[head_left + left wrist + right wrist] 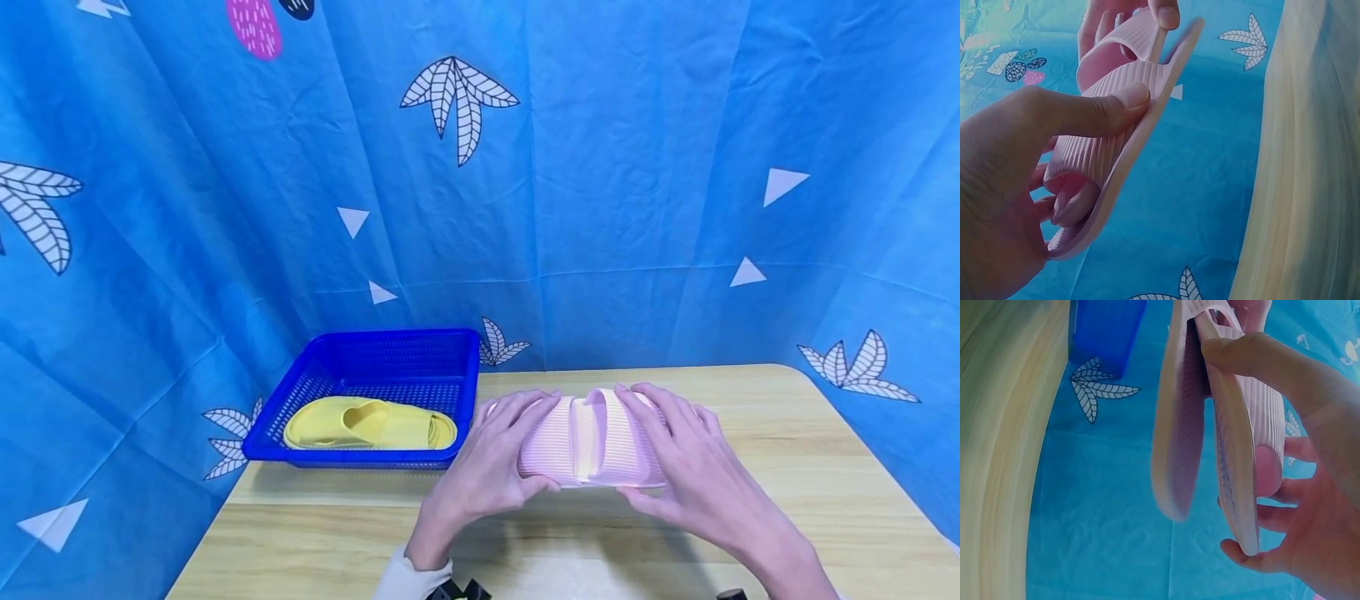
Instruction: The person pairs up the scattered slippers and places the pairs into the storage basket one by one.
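Two pale pink ribbed slippers are held up over the table, partly pushed into each other. My left hand grips one end, its thumb across the ribbed strap in the left wrist view. At the other end my right hand holds the second slipper, thumb on the sole's edge and fingers under the strap side. The first slipper's sole sticks out alongside it in the right wrist view. Palms and parts of both straps are hidden behind fingers.
A blue plastic basket stands at the back left of the wooden table. Yellow slippers lie inside it. A blue patterned curtain hangs close behind the table and along its sides.
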The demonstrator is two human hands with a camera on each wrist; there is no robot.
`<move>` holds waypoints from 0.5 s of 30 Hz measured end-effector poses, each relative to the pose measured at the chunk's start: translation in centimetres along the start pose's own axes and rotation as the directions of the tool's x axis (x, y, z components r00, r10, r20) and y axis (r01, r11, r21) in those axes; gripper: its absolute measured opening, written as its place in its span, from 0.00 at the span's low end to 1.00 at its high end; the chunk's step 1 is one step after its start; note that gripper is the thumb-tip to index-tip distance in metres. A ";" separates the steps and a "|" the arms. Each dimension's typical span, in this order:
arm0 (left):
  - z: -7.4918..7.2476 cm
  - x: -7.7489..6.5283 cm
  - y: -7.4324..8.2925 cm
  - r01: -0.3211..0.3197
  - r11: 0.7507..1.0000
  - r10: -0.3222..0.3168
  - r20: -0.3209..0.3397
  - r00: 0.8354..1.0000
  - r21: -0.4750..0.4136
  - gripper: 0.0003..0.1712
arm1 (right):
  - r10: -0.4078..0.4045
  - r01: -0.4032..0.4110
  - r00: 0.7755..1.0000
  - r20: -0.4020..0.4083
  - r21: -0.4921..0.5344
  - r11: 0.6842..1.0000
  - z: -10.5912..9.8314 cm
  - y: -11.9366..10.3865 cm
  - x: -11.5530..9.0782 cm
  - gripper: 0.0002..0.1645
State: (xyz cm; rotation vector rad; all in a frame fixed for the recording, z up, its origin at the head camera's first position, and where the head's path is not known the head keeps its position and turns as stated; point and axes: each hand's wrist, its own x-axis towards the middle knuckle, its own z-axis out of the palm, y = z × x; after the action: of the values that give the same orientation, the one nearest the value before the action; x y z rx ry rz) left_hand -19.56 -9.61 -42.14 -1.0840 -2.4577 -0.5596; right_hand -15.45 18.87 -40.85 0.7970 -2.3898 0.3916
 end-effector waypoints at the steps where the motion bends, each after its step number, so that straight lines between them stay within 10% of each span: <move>1: 0.0 0.0 0.0 0.002 1.000 -0.002 0.003 1.000 -0.001 0.62 | -0.004 0.004 1.000 -0.003 0.003 1.000 0.0 0.0 0.0 0.68; 15: 0.0 0.0 0.0 0.004 1.000 -0.004 0.008 1.000 -0.015 0.62 | -0.029 0.030 0.999 -0.045 0.016 0.999 0.4 -0.3 0.2 0.69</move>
State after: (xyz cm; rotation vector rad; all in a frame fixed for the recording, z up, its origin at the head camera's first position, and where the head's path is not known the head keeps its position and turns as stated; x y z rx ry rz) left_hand -19.53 -9.63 -42.11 -1.0901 -2.4667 -0.5771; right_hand -15.59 18.38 -40.97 0.8221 -2.3337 0.4133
